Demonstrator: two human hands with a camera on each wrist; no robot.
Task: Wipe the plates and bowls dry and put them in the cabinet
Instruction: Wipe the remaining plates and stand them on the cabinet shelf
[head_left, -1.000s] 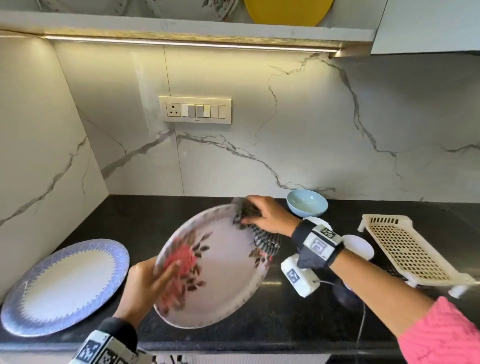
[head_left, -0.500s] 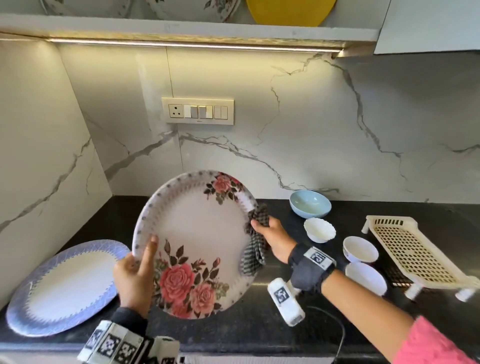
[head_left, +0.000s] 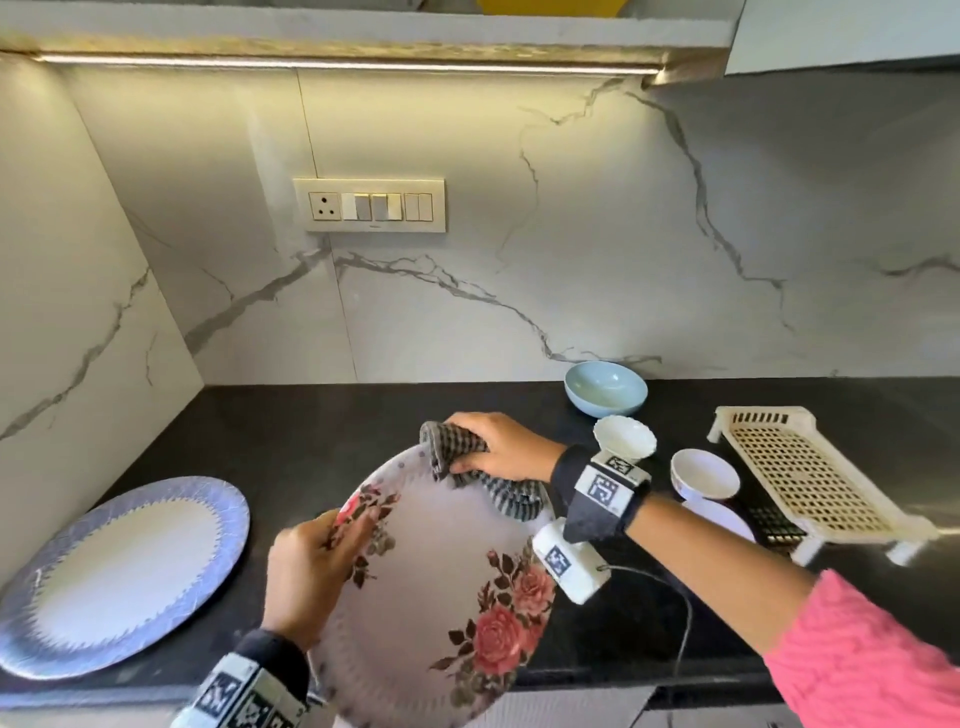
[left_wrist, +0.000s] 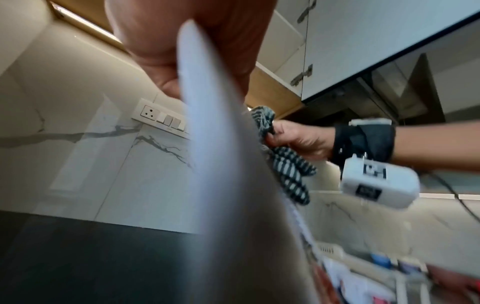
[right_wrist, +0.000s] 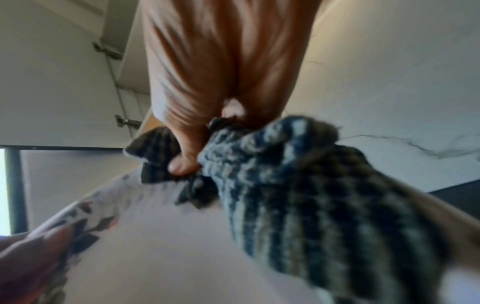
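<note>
Overhead, from the head view, the left hand (head_left: 311, 577) grips the near-left rim of the floral plate (head_left: 441, 587), thumb laid across its face, holding it tilted above the black counter (head_left: 291, 441). The right hand (head_left: 498, 447) bunches a striped cloth (head_left: 467, 467) in curled fingers and presses it on the plate's far rim. A blue-rimmed plate (head_left: 114, 577) lies flat on the counter at left; a pale blue bowl (head_left: 605, 395), white bowls (head_left: 623, 439) and a cream rack (head_left: 800, 478) sit at right.

Next, the left wrist view shows that hand (left_wrist: 187, 41) pinching the plate's (left_wrist: 228, 185) edge, the cloth (left_wrist: 288, 168) hanging beyond.

Lastly, the blurred right wrist view shows fingers (right_wrist: 182, 164) closed round the cloth (right_wrist: 311, 195) against the plate (right_wrist: 161, 246).
</note>
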